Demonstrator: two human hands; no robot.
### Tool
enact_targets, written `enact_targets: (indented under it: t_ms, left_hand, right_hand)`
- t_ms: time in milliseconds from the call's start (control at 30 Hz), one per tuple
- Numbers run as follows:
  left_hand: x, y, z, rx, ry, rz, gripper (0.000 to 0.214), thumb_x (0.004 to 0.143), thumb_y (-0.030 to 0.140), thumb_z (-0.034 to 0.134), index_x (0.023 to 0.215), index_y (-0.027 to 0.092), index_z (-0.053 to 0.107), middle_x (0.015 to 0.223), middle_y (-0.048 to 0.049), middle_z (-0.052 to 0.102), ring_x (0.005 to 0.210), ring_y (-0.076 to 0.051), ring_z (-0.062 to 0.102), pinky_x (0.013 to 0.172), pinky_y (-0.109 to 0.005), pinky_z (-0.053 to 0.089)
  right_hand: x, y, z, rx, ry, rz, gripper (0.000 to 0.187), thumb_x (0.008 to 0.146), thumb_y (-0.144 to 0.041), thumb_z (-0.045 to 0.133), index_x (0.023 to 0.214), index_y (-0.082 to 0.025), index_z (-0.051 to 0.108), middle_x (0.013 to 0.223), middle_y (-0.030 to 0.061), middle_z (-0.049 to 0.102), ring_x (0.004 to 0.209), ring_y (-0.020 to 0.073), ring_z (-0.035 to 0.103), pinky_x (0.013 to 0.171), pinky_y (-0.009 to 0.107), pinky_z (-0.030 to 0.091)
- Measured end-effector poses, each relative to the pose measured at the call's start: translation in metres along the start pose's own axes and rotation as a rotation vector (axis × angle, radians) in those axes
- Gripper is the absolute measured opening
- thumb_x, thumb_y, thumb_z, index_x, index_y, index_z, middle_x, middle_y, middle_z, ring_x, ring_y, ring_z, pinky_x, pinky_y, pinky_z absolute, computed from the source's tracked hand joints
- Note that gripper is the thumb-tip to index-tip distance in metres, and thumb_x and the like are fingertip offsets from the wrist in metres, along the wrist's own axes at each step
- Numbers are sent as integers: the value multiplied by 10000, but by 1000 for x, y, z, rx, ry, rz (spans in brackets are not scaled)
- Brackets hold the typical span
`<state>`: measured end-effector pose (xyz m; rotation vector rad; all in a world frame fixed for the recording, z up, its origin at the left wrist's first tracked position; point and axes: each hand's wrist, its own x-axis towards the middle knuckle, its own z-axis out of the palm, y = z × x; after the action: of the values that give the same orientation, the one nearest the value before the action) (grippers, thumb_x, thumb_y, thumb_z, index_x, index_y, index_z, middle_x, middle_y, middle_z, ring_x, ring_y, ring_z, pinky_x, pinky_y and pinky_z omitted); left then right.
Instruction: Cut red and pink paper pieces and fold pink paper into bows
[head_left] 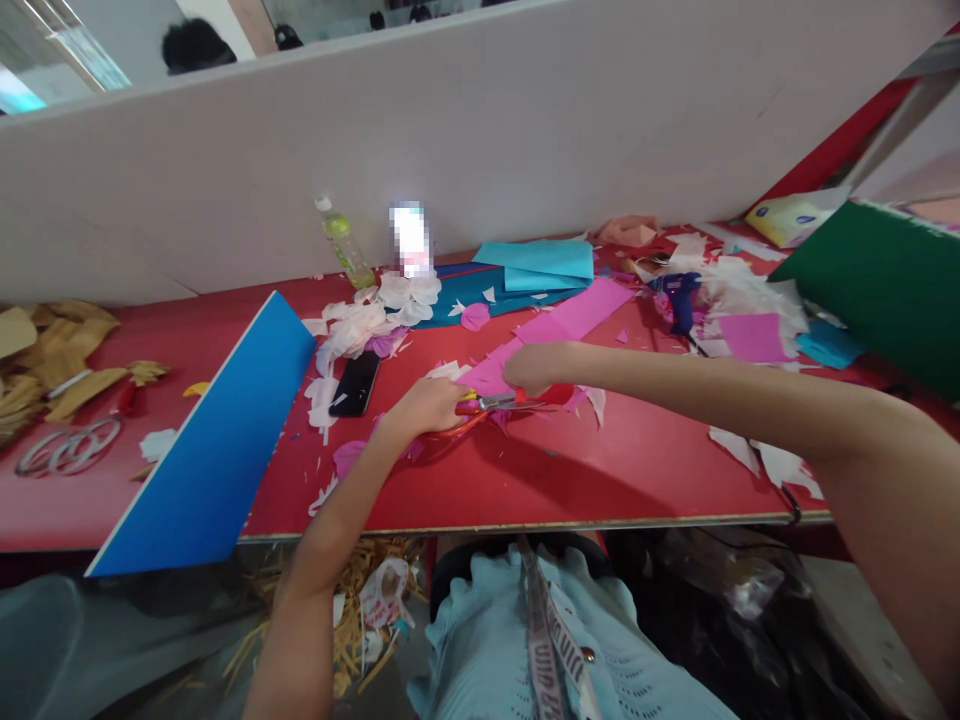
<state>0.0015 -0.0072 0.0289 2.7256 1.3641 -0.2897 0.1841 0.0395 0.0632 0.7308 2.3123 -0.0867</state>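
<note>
My left hand [427, 405] is closed on a small pink and red paper piece [480, 408] on the red table [600, 470]. My right hand [534, 368] is closed round red-handled scissors [551, 394], whose blades reach toward the left hand's paper. A long pink paper sheet [570, 318] lies just behind both hands.
A black phone [355, 383] lies left of my hands beside white paper petals [375, 315]. A blue board [217, 450] leans over the table's front edge. A blue glue gun [681, 298], teal paper [540, 262], a bottle [343, 240], a green sheet [885, 280] and brown scraps [52, 350] surround the workspace.
</note>
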Motion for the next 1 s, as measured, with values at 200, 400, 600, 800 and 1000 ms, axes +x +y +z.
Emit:
enact_targets:
  t_ms: [200, 400, 600, 800, 1000]
  left_hand:
    - [-1, 0, 1, 40, 7, 31, 332, 820, 418, 412, 973, 199, 611, 932, -96, 649, 876, -227, 591, 715, -297, 420]
    - [-2, -2, 1, 38, 15, 58, 300, 807, 389, 426, 952, 205, 614, 907, -91, 650, 861, -224, 592, 718, -298, 417]
    - [-2, -5, 5, 26, -4, 52, 267, 789, 341, 444, 955, 214, 611, 941, -80, 647, 902, -221, 585, 731, -288, 419]
    - [-3, -8, 5, 15, 2, 38, 322, 785, 392, 464, 1026, 218, 588, 971, -89, 626, 917, -224, 576, 720, -286, 433]
    - [-4, -7, 5, -7, 70, 105, 383, 779, 353, 492, 1137, 221, 526, 1161, -65, 575, 1101, -209, 494, 918, -320, 384]
  right_hand:
    - [4, -5, 0, 6, -35, -11, 214, 688, -106, 555, 879, -95, 652, 865, 136, 632, 754, 228, 553, 617, 324, 358]
    - [5, -9, 1, -25, -33, -15, 190, 676, -104, 563, 846, -113, 646, 826, 121, 631, 729, 234, 569, 615, 326, 374]
    - [5, -10, -1, -20, -42, -29, 204, 683, -116, 561, 864, -103, 654, 841, 135, 632, 761, 242, 567, 634, 339, 385]
    - [10, -10, -1, 41, -58, 3, 162, 643, -74, 582, 780, -117, 656, 730, 92, 620, 761, 241, 560, 639, 343, 384]
    - [1, -9, -3, 47, -7, 10, 149, 683, -80, 555, 758, -162, 654, 800, 101, 634, 754, 228, 546, 632, 342, 371]
